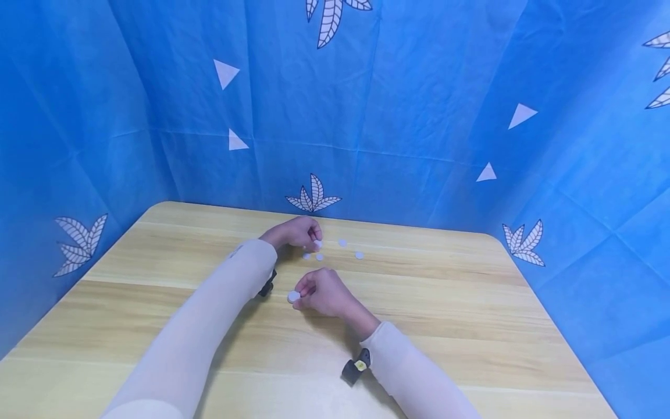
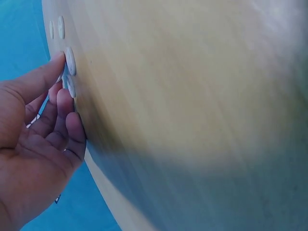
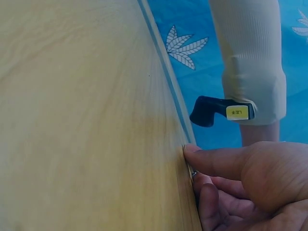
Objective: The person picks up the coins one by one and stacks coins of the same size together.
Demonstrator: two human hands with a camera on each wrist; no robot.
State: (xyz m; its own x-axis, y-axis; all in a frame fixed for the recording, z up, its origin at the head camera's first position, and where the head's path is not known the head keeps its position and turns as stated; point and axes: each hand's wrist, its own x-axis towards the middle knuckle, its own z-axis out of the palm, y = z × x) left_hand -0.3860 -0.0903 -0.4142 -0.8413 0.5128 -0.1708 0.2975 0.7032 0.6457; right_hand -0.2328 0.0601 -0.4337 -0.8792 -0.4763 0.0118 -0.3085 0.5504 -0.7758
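Note:
Toward the far edge of the table, my left hand (image 1: 302, 231) pinches a small white disc (image 1: 317, 244) between thumb and fingers. In the left wrist view the left hand (image 2: 41, 113) partly hides that disc. Loose white discs lie flat around it: one (image 1: 319, 257) just in front, another (image 1: 306, 256) beside it, and two more to the right (image 1: 342, 242), (image 1: 359, 255). Nearer to me, my right hand (image 1: 325, 293) grips a thicker white round piece (image 1: 293, 297) at the tabletop; whether it is one disc or a stack I cannot tell.
The pale wooden table (image 1: 445, 302) has rounded far corners. A blue cloth (image 1: 398, 116) with white leaves and triangles hangs behind and at the sides. Black wrist cameras sit under the left sleeve (image 1: 193, 320) and the right sleeve (image 1: 413, 372).

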